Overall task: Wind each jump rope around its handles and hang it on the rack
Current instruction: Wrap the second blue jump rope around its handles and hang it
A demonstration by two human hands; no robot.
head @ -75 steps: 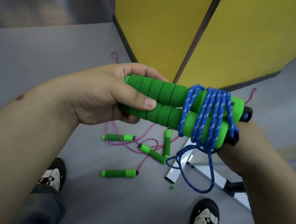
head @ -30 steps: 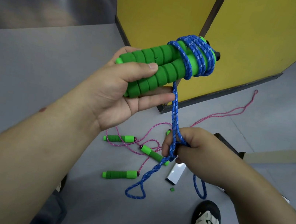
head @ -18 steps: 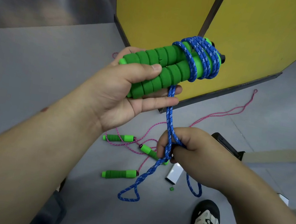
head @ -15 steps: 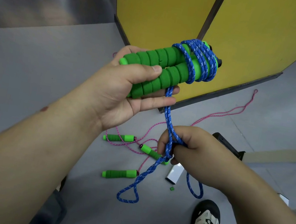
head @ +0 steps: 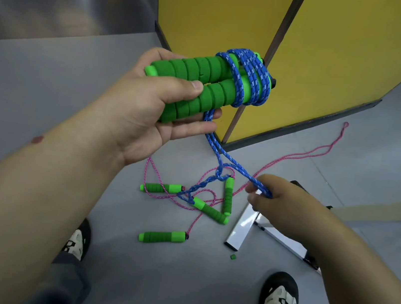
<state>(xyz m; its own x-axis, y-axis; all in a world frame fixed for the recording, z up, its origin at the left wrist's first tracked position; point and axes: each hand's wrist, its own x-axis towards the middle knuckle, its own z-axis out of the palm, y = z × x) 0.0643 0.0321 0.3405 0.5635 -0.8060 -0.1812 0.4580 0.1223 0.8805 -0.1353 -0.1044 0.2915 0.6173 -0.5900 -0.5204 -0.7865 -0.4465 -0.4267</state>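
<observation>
Matt, seemingly foam handles [head: 199,86]; braided rope [head: 242,78]

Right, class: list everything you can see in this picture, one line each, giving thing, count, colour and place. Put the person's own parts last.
Blue rope: one, wound around paired green handles, tail running down to the right hand.
Loose handles: four, green, on the floor.
Pink cord: thin, tangled among the loose handles; count unclear.
Panels: two, yellow, upright behind.
Metal frame: one, white and silver, on the floor at right.
Floor: grey.
Shoes: two, black and white, bottom.
Left hand: grip on the handles.
Right hand: pinching the rope tail.
</observation>
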